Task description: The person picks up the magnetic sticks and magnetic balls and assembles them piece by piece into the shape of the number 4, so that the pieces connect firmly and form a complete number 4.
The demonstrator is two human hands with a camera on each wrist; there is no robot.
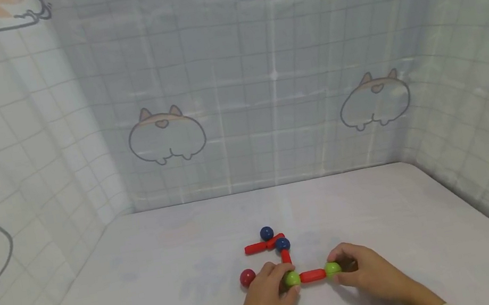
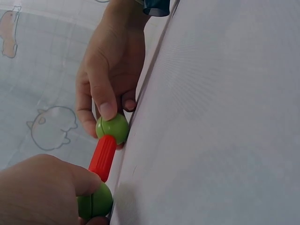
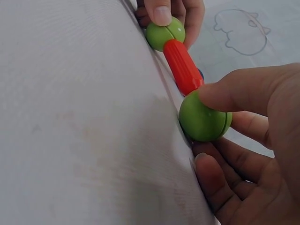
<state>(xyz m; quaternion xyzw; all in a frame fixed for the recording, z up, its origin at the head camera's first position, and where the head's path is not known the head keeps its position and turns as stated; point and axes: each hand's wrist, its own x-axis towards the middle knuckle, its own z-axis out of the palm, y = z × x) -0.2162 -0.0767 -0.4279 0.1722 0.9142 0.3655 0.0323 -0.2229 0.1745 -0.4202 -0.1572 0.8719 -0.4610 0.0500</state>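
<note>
In the head view my left hand [image 1: 267, 299] pinches a green ball [image 1: 292, 279] between thumb and fingers. My right hand [image 1: 373, 272] pinches a second green ball [image 1: 332, 269]. A short red rod [image 1: 312, 275] bridges the two balls, its ends meeting them. From the left ball another red rod [image 1: 285, 257] runs away from me to a dark blue ball [image 1: 282, 244]. The right wrist view shows the right-hand green ball [image 3: 204, 116] with a seam, the thumb pressed on it beside the ridged red rod [image 3: 183, 66].
Beyond the left hand lie two more red rods, one on the left [image 1: 255, 248] and one slanting [image 1: 275, 240], near a second blue ball [image 1: 266, 233]. A dark red ball [image 1: 248, 278] sits just left of the left hand. Patterned curtains [image 1: 243, 147] enclose the white table [image 1: 149, 276].
</note>
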